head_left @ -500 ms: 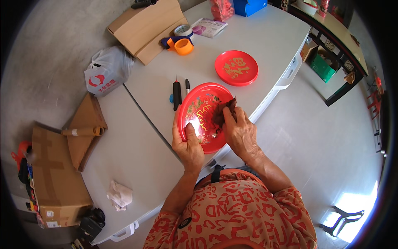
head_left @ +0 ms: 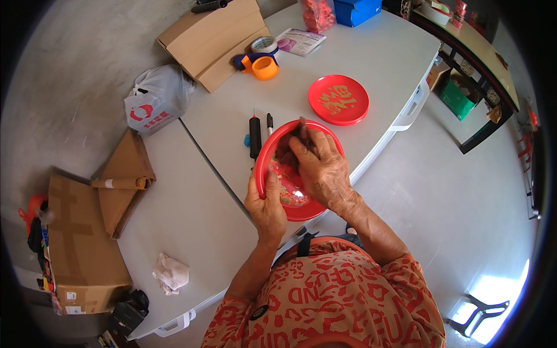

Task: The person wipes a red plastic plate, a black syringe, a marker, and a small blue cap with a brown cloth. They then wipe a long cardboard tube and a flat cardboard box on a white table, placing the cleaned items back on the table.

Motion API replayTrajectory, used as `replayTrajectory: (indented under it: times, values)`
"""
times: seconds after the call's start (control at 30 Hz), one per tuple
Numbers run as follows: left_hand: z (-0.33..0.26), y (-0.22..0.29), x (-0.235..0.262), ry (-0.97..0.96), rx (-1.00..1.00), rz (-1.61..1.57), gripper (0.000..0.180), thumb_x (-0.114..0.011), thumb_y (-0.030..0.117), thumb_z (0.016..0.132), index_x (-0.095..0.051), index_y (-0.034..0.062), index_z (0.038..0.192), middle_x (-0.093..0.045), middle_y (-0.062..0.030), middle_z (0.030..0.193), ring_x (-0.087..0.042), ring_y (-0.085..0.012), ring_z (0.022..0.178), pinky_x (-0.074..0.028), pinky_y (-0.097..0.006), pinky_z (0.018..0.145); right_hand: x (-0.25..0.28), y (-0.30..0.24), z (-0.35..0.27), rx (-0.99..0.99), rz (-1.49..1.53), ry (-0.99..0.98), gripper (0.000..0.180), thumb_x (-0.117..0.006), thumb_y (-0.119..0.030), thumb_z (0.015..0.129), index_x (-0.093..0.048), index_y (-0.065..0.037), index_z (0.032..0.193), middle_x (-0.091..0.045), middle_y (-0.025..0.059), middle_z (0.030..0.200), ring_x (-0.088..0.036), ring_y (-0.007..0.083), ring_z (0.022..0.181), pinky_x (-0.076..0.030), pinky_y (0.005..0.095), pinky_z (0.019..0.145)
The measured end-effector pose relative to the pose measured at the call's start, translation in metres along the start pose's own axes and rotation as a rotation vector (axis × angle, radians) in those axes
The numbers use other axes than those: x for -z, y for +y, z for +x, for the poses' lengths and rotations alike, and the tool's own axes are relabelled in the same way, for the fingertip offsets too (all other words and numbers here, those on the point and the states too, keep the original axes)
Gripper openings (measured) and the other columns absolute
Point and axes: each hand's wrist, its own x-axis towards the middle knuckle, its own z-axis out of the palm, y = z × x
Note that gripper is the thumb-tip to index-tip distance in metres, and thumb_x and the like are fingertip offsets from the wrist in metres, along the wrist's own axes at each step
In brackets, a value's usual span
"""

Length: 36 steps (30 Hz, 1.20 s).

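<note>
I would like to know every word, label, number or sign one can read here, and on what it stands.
Wording is described, not quoted.
Red disc: large gold characters.
White plastic bag: red characters beside a red emblem.
Orange shirt: big red letters.
Lower-left cardboard box: white labels, too small to read.
Purple-and-white packet: print too small to read.
Red bowl: coloured pattern partly behind the right hand; no writing readable.

1. Shirt [head_left: 333, 298], lower middle of the frame: tan-orange, printed with red letters and blotches.
2. Sleeves [head_left: 413, 287]: short, same print.
3. Trim [head_left: 333, 239], along the shirt's upper edge: orange.
4. Disc [head_left: 259, 312], shirt's lower left: round, dark.
5. Strap [head_left: 303, 247]: black.
6. Left hand [head_left: 268, 207], right hand [head_left: 326, 173]: bare.
</note>
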Motion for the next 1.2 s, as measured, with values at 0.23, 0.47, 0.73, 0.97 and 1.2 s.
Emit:
replayTrajectory:
  times: [0.23,0.47,0.73,0.97,1.2]
  values:
    - [0.004,-0.005,-0.001,0.0,0.032,0.021,0.032,-0.049,0.022,0.101,-0.057,-0.0011,0.121,-0.063,-0.005,0.106,-0.057,-0.0102,0.095,-0.047,-0.026,0.084,0.002,-0.008,-0.009,0.204,0.075,-0.059,0.038,-0.07,-0.013,0.07,-0.068,-0.009,0.107,-0.053,0.0097,0.116,-0.057,0.0282,0.096,-0.057,0.0383,0.065]
    - [0.011,-0.013,-0.002,0.048,0.071,-0.044,0.031,-0.041,0.027,0.103,-0.059,0.0021,0.106,-0.061,-0.0021,0.095,-0.055,-0.0087,0.084,-0.047,-0.025,0.073,0.009,-0.004,-0.033,0.266,0.147,-0.239,0.036,-0.068,-0.01,0.069,-0.071,-0.012,0.105,-0.055,0.0066,0.111,-0.057,0.0251,0.093,-0.057,0.0319,0.062]
    - [0.017,-0.009,-0.012,-0.019,0.075,-0.005,0.044,-0.034,0.032,0.105,-0.059,-0.0038,0.111,-0.061,-0.0049,0.096,-0.054,-0.0097,0.086,-0.047,-0.025,0.076,-0.005,0.01,-0.006,0.238,-0.022,-0.046,0.037,-0.069,-0.013,0.069,-0.067,-0.01,0.105,-0.056,0.0066,0.104,-0.057,0.0228,0.089,-0.055,0.0341,0.062]
    - [0.02,-0.013,-0.013,0.015,0.104,-0.051,0.045,-0.034,0.033,0.105,-0.058,-0.0039,0.114,-0.062,-0.0055,0.098,-0.055,-0.0088,0.088,-0.048,-0.025,0.078,-0.005,0.028,-0.005,0.028,-0.287,-0.028,0.039,-0.069,-0.017,0.071,-0.063,-0.004,0.107,-0.053,0.0095,0.095,-0.057,0.025,0.085,-0.054,0.0366,0.062]
    - [0.027,-0.014,-0.011,0.105,0.084,-0.084,0.045,-0.035,0.033,0.105,-0.058,-0.0042,0.112,-0.063,-0.0045,0.097,-0.055,-0.0083,0.086,-0.048,-0.024,0.076,0.011,0.009,-0.026,-0.089,-0.375,-0.373,0.035,-0.071,-0.02,0.069,-0.063,0.002,0.096,-0.055,0.0114,0.085,-0.059,0.023,0.073,-0.053,0.0341,0.051]
